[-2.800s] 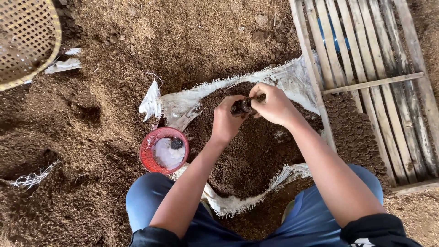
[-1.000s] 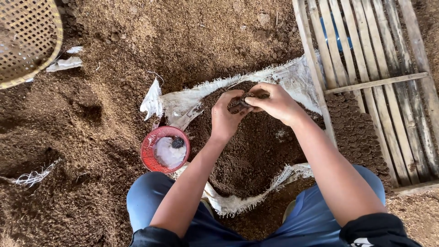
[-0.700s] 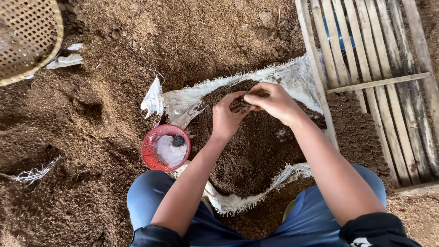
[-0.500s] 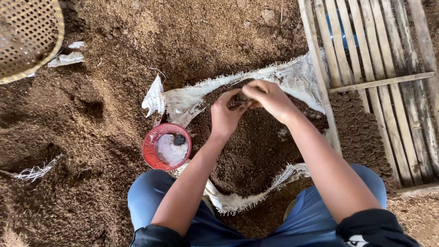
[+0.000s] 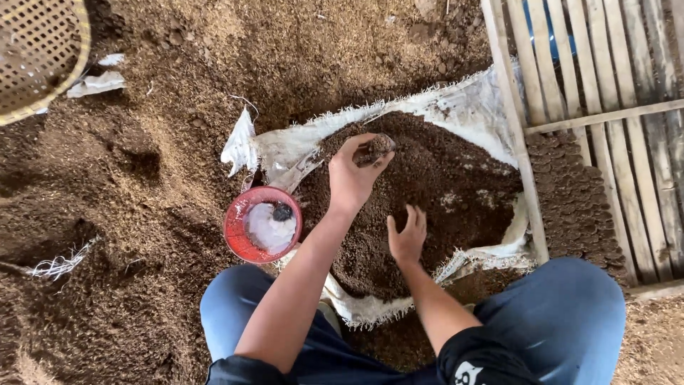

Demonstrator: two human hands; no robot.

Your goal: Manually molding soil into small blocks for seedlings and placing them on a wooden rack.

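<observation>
- Head view, looking down: a person in blue trousers squats over an opened white woven sack (image 5: 470, 107) spread on the ground, with a heap of dark brown soil mix (image 5: 434, 192) lying on it.
- The left hand (image 5: 351, 177) is raised over the far-left part of the heap; its grip is pressed together around a small soil-filled pot or clump (image 5: 377, 147), pinched between thumb and fingertips. Which of the two it is cannot be told.
- The right hand (image 5: 407, 235) lies on the near side of the heap, fingers spread and dug into the soil mix, its grip holding nothing that can be seen.
- A red bowl (image 5: 239, 235) sits just left of the sack, touching its edge, with white material and a small dark lump inside.
- A slatted wooden frame (image 5: 605, 114) borders the sack on the right; rows of small filled pots (image 5: 573, 192) lie along it.
- A woven basket (image 5: 35, 50) is well apart, far left of the sack.
</observation>
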